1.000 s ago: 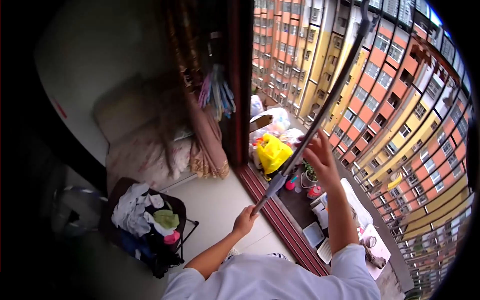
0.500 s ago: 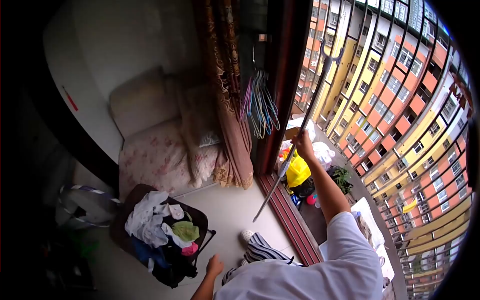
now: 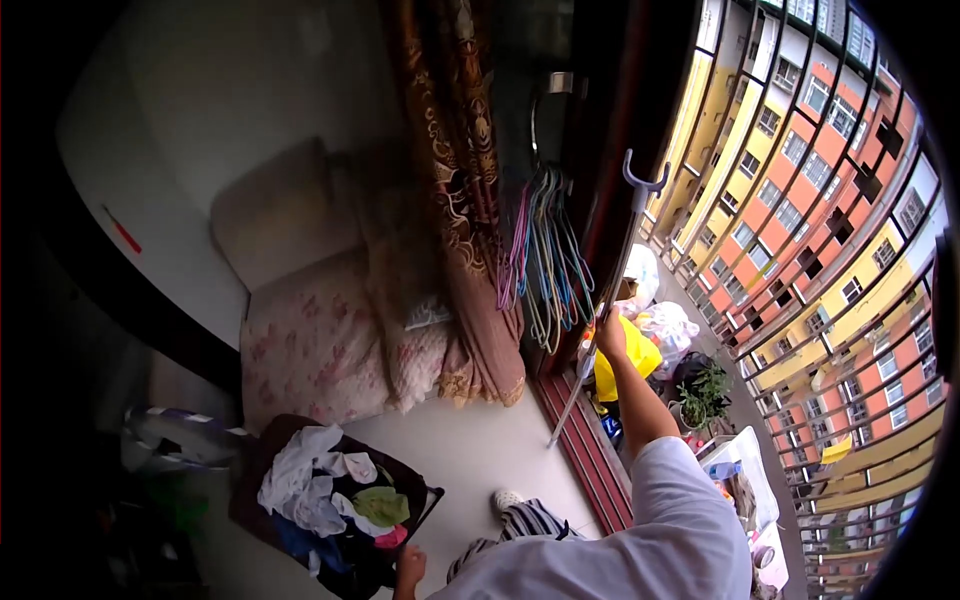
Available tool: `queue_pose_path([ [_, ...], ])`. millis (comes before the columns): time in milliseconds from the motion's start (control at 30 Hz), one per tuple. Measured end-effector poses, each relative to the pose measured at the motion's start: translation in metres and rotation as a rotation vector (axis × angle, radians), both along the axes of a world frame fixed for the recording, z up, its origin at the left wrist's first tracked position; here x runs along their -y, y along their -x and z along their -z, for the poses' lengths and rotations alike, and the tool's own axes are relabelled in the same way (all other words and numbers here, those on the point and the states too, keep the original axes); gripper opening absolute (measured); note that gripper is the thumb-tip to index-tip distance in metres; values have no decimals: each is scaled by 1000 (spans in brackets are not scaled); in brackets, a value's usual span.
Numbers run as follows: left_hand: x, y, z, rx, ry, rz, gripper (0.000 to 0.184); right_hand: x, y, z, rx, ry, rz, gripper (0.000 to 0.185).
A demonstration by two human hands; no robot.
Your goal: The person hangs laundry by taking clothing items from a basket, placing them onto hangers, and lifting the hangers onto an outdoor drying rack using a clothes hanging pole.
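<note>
Apartment blocks (image 3: 800, 180) rise outside, beyond the right hand (image 3: 611, 338). A floral-patterned sofa (image 3: 310, 340) sits across the room to that hand's left, with a brown patterned curtain (image 3: 485, 300) between them. The forked clothes pole (image 3: 584, 365) is in the right hand, whose fingers are closed around the shaft. A dark fabric holder (image 3: 245, 500) full of clothes lies just beside the left hand (image 3: 410, 567). That hand looks loosely bent near the clothes' edge; whether it touches or grips anything, one cannot tell. Coloured hangers (image 3: 548, 260) hang to the upper left of the right hand, a yellow plastic bag (image 3: 638, 350) is just beside it, and a leafy potted plant (image 3: 708, 388) stands to its lower right.

The pole probably handles as a light, stiff thing, not fragile but top-heavy if held low. Its smooth shaft may slip or turn in a damp palm. The middle suits a one-handed hold for balance; a second hand lower down would steady the tip.

It looks slim, straight and greyish, with a thicker sleeve-like part just below the right hand. It leans, its lower end by the door track (image 3: 590, 460), and a pale grey U-shaped fork (image 3: 641, 197) tops it above that hand.
</note>
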State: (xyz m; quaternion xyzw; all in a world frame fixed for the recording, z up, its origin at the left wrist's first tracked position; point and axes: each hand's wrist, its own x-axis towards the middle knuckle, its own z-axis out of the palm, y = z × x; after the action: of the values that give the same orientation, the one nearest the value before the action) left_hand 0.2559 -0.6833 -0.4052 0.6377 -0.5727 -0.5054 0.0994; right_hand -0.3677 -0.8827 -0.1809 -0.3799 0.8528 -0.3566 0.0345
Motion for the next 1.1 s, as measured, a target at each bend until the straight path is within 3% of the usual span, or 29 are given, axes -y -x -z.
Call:
queue_pose_path([
  [100, 30, 24, -46, 50, -45, -71, 27, 12, 10, 3, -7, 10, 9, 27],
  [200, 33, 25, -41, 70, 4, -77, 29, 18, 21, 14, -10, 55, -98, 26],
  [267, 31, 33, -73, 103, 96, -19, 27, 16, 23, 15, -102, 52, -152, 43],
  [300, 20, 28, -54, 53, 45, -82, 29, 17, 33, 27, -184, 25, -147, 54],
  [333, 14, 31, -60, 68, 11, -115, 30, 14, 57, 57, -444, 79, -248, 65],
  [400, 2, 25, -47, 157, 35, 55, 32, 17, 112, 99, -274, -187, -265, 69],
  [433, -11, 26, -45, 80, 44, -81, 33, 20, 163, 150, -400, -207, -303, 63],
  [467, -16, 30, -51, 87, -24, -134, 34, 15, 106, 96, -25, -18, -145, 62],
  [500, -19, 30, -55, 118, -113, -162, 33, 15, 81, 56, 90, -116, -249, 65],
  [567, -23, 34, -68, 113, -91, -250, 30, 8, 73, 67, -3, 63, -309, 59],
  [600, -22, 35, -75, 105, -95, -276, 29, 4, 47, 35, 10, -269, -159, 54],
  [667, -26, 31, -65, 66, -126, -310, 28, -1, 31, 29, -79, -41, -409, 67],
  [733, -27, 28, -59, 93, -158, -314, 29, -12, 2, 12, 64, -11, -253, 79],
  [867, 5, -18, -30, 110, -178, -316, 39, -62, 92, 111, 158, -373, 114, 68],
  [933, 30, -58, 3, 128, 33, -373, 42, -90, 15, 82, 463, -482, 19, 51],
  [967, 60, -80, -3, 149, -87, -480, 46, -104, 0, 92, 499, -582, -51, 44],
  [1000, 88, -102, -22, 141, -71, -547, 54, -124, -5, 108, 463, -699, -170, 37],
  [1067, 127, -142, -11, 376, 167, -727, 75, -174, 8, 155, 206, -854, -522, 23],
  [1100, 149, -164, -10, 449, 321, -725, 78, -172, -46, 127, 502, -926, -393, 25],
])
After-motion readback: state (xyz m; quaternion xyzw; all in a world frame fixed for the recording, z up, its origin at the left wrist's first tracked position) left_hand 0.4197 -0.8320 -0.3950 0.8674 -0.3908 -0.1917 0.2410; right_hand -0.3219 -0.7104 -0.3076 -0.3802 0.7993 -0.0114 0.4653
